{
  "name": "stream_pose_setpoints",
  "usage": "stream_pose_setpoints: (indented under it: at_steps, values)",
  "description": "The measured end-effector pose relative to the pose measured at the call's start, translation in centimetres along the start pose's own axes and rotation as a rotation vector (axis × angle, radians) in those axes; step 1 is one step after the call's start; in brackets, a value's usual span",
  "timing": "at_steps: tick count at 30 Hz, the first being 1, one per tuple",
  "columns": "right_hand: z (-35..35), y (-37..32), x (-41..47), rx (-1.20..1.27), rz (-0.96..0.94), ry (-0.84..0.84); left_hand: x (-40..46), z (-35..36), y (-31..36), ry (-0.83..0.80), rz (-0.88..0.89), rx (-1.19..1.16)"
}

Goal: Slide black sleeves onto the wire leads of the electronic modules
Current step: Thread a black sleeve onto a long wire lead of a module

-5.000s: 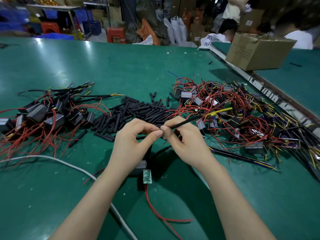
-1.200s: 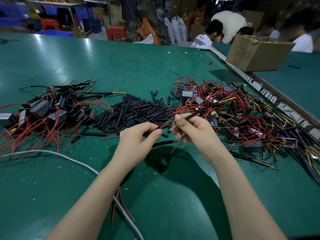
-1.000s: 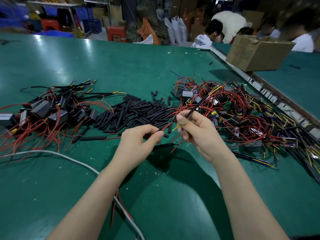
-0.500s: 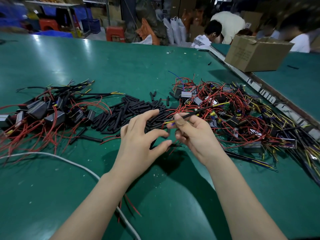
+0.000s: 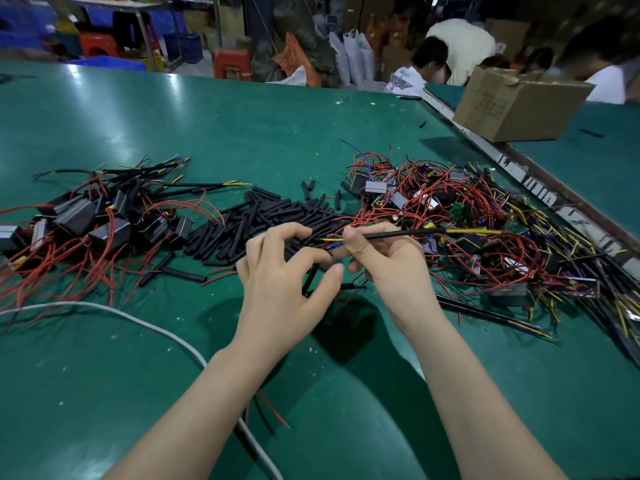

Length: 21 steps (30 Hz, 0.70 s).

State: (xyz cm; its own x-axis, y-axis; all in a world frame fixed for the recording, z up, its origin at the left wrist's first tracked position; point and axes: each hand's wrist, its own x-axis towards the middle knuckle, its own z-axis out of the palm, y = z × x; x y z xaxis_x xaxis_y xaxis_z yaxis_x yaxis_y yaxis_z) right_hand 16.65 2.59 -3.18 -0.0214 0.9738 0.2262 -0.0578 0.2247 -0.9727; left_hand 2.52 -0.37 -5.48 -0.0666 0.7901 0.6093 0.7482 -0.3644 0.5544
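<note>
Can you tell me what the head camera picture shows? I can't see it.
The right hand pinches a black-sleeved wire lead, and the left hand hovers open beside it. A pile of loose black sleeves lies behind on the green table.

We find bare green tabletop (image 5: pixel 242 133) beyond and in front of the piles; sleeve heap (image 5: pixel 249 223) sits centre, wired modules (image 5: pixel 467 230) right, finished ones (image 5: pixel 86 220) left, cardboard box (image 5: pixel 512 105) far right.

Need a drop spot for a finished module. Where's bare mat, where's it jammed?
Bare mat: the far stretch beyond the sleeve pile, and the near right strip below the unsleeved tangle. A white cable crosses the near left. Crowded: the sleeved modules, sleeves and tangle form one band across the middle, around both hands.
</note>
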Motion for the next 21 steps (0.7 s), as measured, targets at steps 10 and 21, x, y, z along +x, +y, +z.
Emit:
stream_pose_setpoints:
  at_steps: [10, 21]
  values:
    - [0.1, 0.75, -0.31, -0.227, -0.132, -0.037, 0.66, -0.47, -0.32, 0.047, -0.125, -0.071]
    - [0.38, 1.01, -0.37, -0.388, -0.321, 0.0, 0.86, -0.62, 0.03, -0.034, -0.257, -0.207]
